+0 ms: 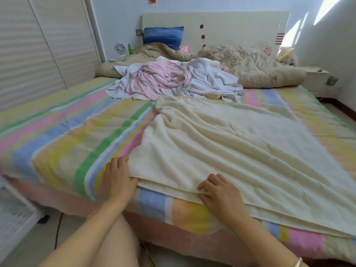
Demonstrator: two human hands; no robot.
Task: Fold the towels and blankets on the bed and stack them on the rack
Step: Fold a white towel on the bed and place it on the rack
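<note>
A large cream blanket (pixel 227 143) lies spread over the striped bed (pixel 63 132), doubled along its near edge. My left hand (pixel 117 178) holds the blanket's near left corner, its fingertips tucked under the cloth. My right hand (pixel 217 191) pinches the blanket's near edge, thumb below and fingers on top. Farther back, a crumpled pink towel (pixel 159 78) lies on a heap of white towels (pixel 210 81).
A beige quilt (pixel 250 66) is bunched at the head of the bed, with a blue pillow (pixel 163 36) against the headboard (pixel 231 27). A white rack (pixel 17 214) stands at the lower left by the bed's edge. Closet doors (pixel 38 45) line the left wall.
</note>
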